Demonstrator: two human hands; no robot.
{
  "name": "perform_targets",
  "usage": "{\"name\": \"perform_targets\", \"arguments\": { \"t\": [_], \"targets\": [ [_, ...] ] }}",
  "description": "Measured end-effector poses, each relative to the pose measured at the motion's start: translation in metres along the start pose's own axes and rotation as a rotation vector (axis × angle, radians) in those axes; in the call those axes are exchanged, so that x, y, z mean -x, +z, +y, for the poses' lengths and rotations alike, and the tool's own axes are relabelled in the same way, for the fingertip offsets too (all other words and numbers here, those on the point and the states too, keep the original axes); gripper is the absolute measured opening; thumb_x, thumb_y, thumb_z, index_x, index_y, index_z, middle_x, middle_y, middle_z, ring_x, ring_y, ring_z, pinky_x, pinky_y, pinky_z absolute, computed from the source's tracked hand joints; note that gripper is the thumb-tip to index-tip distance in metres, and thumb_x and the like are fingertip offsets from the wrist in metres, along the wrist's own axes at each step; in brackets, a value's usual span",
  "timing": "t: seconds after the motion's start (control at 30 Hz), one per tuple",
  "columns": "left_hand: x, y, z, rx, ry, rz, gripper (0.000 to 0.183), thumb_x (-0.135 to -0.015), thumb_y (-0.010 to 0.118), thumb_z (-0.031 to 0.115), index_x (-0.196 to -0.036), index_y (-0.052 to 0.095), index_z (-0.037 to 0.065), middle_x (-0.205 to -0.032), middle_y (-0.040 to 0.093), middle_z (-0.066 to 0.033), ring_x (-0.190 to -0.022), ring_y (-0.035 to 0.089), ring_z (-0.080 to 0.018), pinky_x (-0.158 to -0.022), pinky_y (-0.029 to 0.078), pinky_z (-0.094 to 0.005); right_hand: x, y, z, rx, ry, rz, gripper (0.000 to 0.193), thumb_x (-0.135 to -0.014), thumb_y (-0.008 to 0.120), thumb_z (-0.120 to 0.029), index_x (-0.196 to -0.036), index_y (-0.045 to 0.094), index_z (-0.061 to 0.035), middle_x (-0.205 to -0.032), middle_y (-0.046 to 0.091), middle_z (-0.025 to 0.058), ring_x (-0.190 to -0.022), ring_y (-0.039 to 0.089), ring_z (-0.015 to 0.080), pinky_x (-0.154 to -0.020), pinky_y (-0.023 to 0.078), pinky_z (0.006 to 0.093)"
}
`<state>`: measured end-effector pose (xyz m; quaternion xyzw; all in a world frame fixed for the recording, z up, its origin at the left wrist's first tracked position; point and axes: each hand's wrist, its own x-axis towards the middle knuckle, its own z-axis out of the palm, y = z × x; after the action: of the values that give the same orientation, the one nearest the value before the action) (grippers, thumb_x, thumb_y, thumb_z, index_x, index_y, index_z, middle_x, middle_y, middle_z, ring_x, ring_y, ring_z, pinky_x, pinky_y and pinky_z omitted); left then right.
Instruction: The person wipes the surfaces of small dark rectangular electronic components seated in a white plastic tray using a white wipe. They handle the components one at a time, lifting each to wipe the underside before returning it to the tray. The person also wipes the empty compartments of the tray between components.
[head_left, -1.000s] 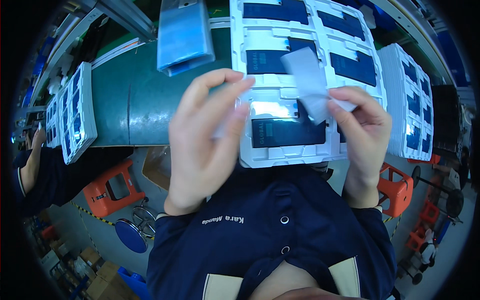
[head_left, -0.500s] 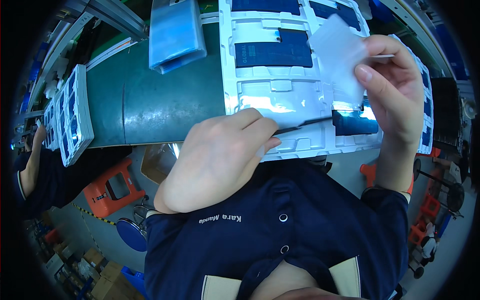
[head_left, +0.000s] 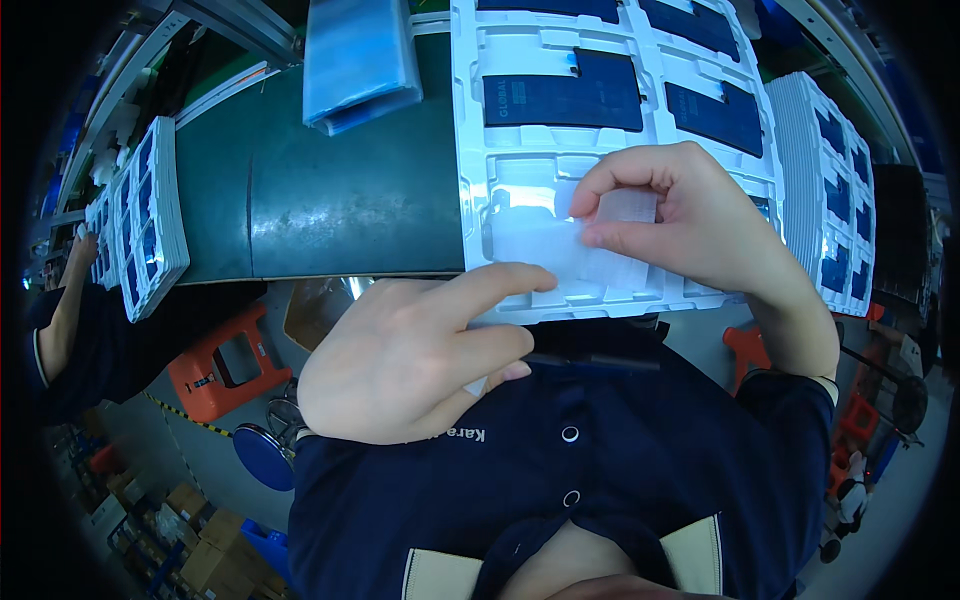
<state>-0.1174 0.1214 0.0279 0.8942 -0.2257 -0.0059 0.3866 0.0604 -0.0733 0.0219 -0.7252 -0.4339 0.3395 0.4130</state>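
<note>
My right hand (head_left: 690, 220) pinches a thin white sheet (head_left: 612, 268), a wipe or soft paper, between thumb and fingers. The sheet hangs over a near pocket of the white plastic tray (head_left: 470, 170). At the tray's near edge, my left hand (head_left: 410, 360) has its index finger stretched toward the sheet. Its thumb and other fingers close on a thin black battery (head_left: 600, 361), seen almost edge-on against my shirt. Several flat black L-shaped batteries, such as this one (head_left: 610, 95), lie in the tray's other pockets. A small pale patch shows by the left thumb; its kind is unclear.
Stacked white trays with batteries (head_left: 800, 170) stand on the right, more (head_left: 165, 220) at far left. A clear blue plastic sleeve (head_left: 360, 60) lies on the green mat (head_left: 340, 190). A co-worker's arm (head_left: 65, 300) shows at left. Orange stools (head_left: 230, 360) stand on the floor.
My right hand has moved left and nearer with the sheet, down over the tray pocket. My left hand has drawn the battery nearer to my body, off the tray, and its index finger has straightened.
</note>
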Motion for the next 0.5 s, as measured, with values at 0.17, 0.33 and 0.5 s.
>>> {"name": "perform_targets", "arguments": {
  "t": [0.17, 0.33, 0.5],
  "targets": [
    [-0.0009, 0.0014, -0.0012, 0.008, -0.031, 0.02, 0.015, -0.076, 0.071, 0.013, -0.082, 0.065, 0.001, -0.126, 0.059, -0.0211, -0.06, 0.063, -0.0232, -0.054, 0.049, -0.0339, 0.0014, 0.0033, 0.0004, 0.069, -0.002, 0.053, 0.016, -0.077, 0.069, -0.008, -0.091, 0.068, 0.0003, -0.086, 0.07, 0.0106, -0.081, 0.067, 0.0184, -0.075, 0.052, 0.0284],
    [-0.0033, 0.0055, -0.0048, -0.02, -0.049, -0.036, 0.015, -0.078, 0.07, 0.014, -0.08, 0.063, 0.001, -0.127, 0.059, -0.0205, -0.061, 0.063, -0.0278, -0.054, 0.05, -0.0347, 0.0007, 0.0053, 0.005, 0.172, -0.123, 0.064, 0.023, -0.074, 0.07, -0.005, -0.096, 0.067, -0.0009, -0.088, 0.068, 0.0124, -0.083, 0.067, 0.027, -0.075, 0.052, 0.0314],
    [-0.0068, -0.0014, -0.0054, 0.078, -0.139, -0.085, 0.015, -0.084, 0.066, 0.014, -0.081, 0.062, -0.001, -0.12, 0.063, -0.0208, -0.068, 0.065, -0.0326, -0.06, 0.051, -0.0363, 0.005, 0.0016, 0.0, 0.435, -0.304, 0.163, 0.041, -0.068, 0.074, 0.001, -0.108, 0.063, -0.003, -0.101, 0.063, 0.0115, -0.085, 0.061, 0.0276, -0.073, 0.05, 0.0329]
  ]
}}
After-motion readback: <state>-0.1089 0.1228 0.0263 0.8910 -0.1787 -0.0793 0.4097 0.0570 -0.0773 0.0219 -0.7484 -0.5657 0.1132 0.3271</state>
